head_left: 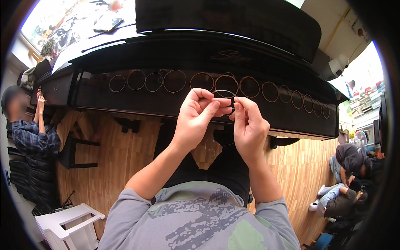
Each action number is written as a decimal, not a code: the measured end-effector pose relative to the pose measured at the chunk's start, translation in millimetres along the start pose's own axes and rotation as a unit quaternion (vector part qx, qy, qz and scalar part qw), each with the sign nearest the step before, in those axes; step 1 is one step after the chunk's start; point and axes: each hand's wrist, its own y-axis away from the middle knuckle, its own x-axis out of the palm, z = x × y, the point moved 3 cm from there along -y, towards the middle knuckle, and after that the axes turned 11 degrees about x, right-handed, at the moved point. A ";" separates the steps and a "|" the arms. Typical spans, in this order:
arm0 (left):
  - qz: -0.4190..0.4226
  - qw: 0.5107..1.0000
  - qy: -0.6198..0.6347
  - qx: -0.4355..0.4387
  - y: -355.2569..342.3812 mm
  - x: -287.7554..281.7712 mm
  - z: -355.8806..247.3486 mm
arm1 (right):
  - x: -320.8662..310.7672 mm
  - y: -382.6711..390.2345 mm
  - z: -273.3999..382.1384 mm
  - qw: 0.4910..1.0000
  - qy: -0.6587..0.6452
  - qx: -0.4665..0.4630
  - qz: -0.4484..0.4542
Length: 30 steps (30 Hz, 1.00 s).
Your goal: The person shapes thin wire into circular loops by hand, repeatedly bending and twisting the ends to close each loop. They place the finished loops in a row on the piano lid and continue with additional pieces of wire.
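Both of my hands are raised in front of a black piano's closed key lid (141,102). Between them is a thin coiled wire string (225,91), a small dark-silver loop. My left hand (193,114) pinches its left side between thumb and fingers. Thumb and forefinger of my right hand (251,127) grip the loop's right side. Beyond my hands a row of coiled strings lies along the lid. Silvery coils such as this one (175,70) are on the left; copper-coloured coils such as this one (270,82) are on the right, getting smaller toward the end.
The piano's raised black panel (225,25) stands behind the row. A seated person (33,133) in a checked shirt is at far left, near a black stool (83,154). A white stand (71,223) is lower left. Other people (343,179) sit low at right on the wooden floor (125,166).
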 end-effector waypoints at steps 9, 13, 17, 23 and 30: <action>0.145 0.918 0.355 -0.097 4.6 -4.1 8.5 | -1.4 -16.0 -22.3 0.879 -0.358 0.255 0.184; 0.115 0.938 0.309 -0.104 2.7 -4.3 4.4 | -1.6 -15.2 -19.3 0.910 -0.301 0.242 0.147; 0.050 0.996 -0.011 -0.067 1.5 -9.4 -1.7 | -4.0 -15.3 -15.0 0.940 -0.247 0.215 0.100; 0.067 0.944 -0.295 0.133 -3.6 -24.5 -13.8 | -6.0 -14.9 -16.2 0.925 -0.268 0.232 0.137; 0.021 0.999 -0.038 0.019 1.4 -21.2 -2.7 | 1.3 -10.3 -13.8 0.907 -0.266 0.267 0.186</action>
